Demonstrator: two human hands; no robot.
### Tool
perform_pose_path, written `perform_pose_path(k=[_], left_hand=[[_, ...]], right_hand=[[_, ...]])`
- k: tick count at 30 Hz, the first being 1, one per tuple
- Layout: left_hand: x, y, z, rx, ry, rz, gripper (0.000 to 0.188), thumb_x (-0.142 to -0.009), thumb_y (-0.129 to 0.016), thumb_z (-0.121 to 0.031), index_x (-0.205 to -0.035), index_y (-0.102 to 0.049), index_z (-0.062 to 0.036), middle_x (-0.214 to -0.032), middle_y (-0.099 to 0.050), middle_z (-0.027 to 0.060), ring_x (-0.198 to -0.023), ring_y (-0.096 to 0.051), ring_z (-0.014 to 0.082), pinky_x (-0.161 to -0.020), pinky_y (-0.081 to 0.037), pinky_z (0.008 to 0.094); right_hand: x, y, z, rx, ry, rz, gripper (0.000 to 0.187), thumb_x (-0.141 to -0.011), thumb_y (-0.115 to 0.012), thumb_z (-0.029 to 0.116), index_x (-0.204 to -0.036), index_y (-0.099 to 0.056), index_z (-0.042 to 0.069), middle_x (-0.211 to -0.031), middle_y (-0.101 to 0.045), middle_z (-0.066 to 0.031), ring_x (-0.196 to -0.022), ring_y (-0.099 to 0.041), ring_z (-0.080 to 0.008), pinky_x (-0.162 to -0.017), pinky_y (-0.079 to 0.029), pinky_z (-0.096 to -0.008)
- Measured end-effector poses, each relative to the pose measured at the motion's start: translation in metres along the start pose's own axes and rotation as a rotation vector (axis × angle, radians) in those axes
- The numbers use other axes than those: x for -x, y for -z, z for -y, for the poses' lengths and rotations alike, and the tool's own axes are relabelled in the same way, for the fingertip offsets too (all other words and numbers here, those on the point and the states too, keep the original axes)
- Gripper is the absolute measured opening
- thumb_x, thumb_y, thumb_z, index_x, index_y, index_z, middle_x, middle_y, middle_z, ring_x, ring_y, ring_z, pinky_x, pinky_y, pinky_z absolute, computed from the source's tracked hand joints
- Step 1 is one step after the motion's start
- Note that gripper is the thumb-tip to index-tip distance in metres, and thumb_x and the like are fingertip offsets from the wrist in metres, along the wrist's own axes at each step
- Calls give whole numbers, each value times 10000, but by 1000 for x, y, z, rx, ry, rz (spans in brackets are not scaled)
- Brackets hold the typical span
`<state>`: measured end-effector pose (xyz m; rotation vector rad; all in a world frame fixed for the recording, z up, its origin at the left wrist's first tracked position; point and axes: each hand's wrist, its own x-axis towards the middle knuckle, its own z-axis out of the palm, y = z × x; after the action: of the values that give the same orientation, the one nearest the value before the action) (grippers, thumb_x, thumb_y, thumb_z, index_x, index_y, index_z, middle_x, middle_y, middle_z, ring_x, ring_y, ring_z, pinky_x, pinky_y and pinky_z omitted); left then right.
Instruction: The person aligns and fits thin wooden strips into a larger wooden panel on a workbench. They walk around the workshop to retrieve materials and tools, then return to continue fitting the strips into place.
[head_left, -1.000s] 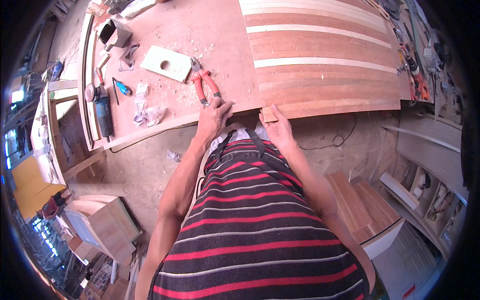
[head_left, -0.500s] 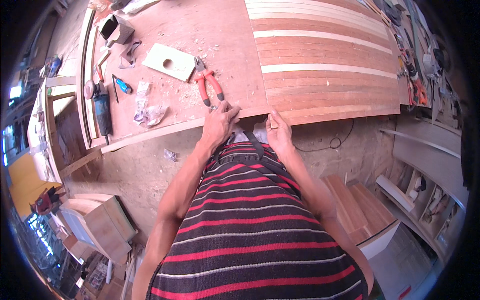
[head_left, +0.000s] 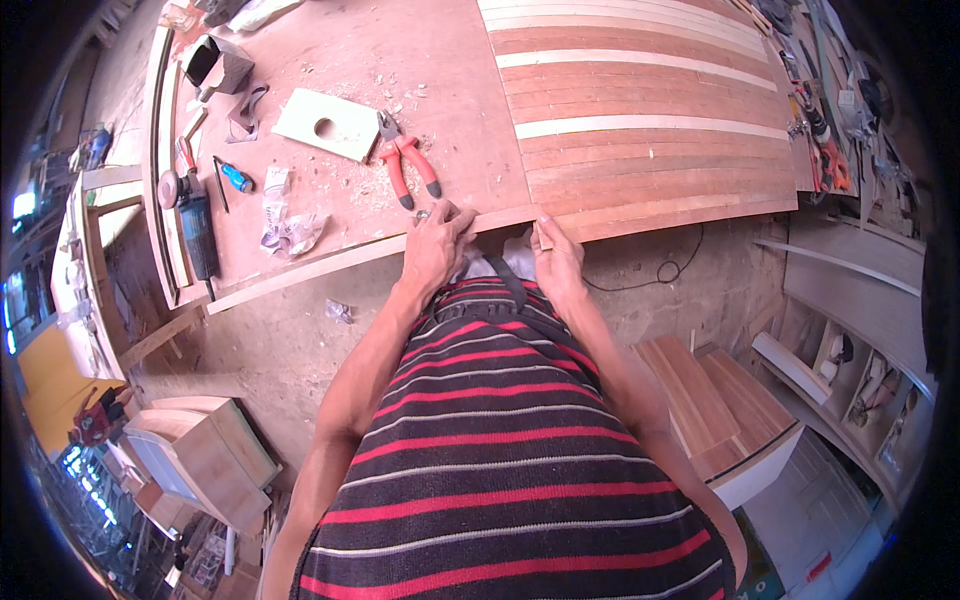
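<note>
My left hand (head_left: pixel 436 243) is closed, its fingers bent at the front edge of the workbench (head_left: pixel 460 150). A small shiny bit shows beside its fingertips; what the fingers hold is hidden. My right hand (head_left: pixel 558 258) pinches a small pale wood piece (head_left: pixel 544 240) between thumb and fingers, by the edge of the striped wood panel (head_left: pixel 660 170). Red-handled pliers (head_left: pixel 405 165) lie just beyond my left hand, jaws away from me. They touch or nearly touch a pale board with a round hole (head_left: pixel 345 140). Wood shavings are scattered around them.
On the bench's left lie an angle grinder (head_left: pixel 197 230), a blue-handled screwdriver (head_left: pixel 237 178), crumpled plastic (head_left: pixel 292 230) and a dark open box (head_left: pixel 216 68). More tools crowd the far right (head_left: pixel 825 150). A cable (head_left: pixel 668 272) lies on the floor; wooden cabinet parts (head_left: pixel 200 455) stand behind left.
The view has shifted a little, so the bench things sit slightly further left and up. My right hand has moved slightly up against the panel's edge, still pinching the wood piece.
</note>
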<state>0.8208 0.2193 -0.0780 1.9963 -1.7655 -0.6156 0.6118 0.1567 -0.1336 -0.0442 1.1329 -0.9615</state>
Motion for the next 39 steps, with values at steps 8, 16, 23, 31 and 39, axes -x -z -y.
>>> perform_pose_path(k=[8, 16, 23, 31, 39], left_hand=[[3, 9, -9, 13, -5, 13, 311, -846, -706, -185, -1152, -702, -127, -994, -604, 105, -878, -632, 313, -809, -429, 447], [3, 13, -15, 25, 0, 38, 291, -849, -703, -185, -1133, -700, -122, -1008, -612, 103, -868, -643, 311, -824, -448, 473], [2, 12, -16, 49, 13, 53, 268, -842, -711, -186, -1101, -700, -118, -1007, -614, 104, -857, -643, 318, -800, -443, 477], [2, 5, -12, 73, 28, 59, 252, -848, -710, -188, -1091, -707, -118, -1015, -614, 108, -847, -646, 328, -779, -432, 481], [2, 4, -10, 73, 23, 68, 275, -845, -714, -191, -1112, -711, -124, -1021, -617, 111, -841, -650, 338, -776, -430, 490]], right_hand=[[11, -5, 3, 31, 49, -28, 199, -850, -760, 47, -1023, -661, 28, -959, -673, -46, -844, -644, -128, -737, -502, -266], [15, -3, 6, 18, 62, 4, 213, -866, -737, 43, -1059, -648, 41, -962, -671, -38, -859, -638, -120, -746, -494, -258], [16, -4, 6, 13, 60, -13, 195, -867, -735, 51, -1041, -650, 27, -952, -667, -42, -850, -634, -126, -740, -494, -259], [13, -2, 6, -13, 23, -29, 167, -860, -734, 36, -1010, -665, 12, -939, -661, -52, -841, -629, -133, -718, -492, -260], [12, 3, 4, -38, 19, -1, 179, -853, -740, 31, -1013, -663, 7, -932, -668, -57, -849, -642, -144, -727, -509, -267]])
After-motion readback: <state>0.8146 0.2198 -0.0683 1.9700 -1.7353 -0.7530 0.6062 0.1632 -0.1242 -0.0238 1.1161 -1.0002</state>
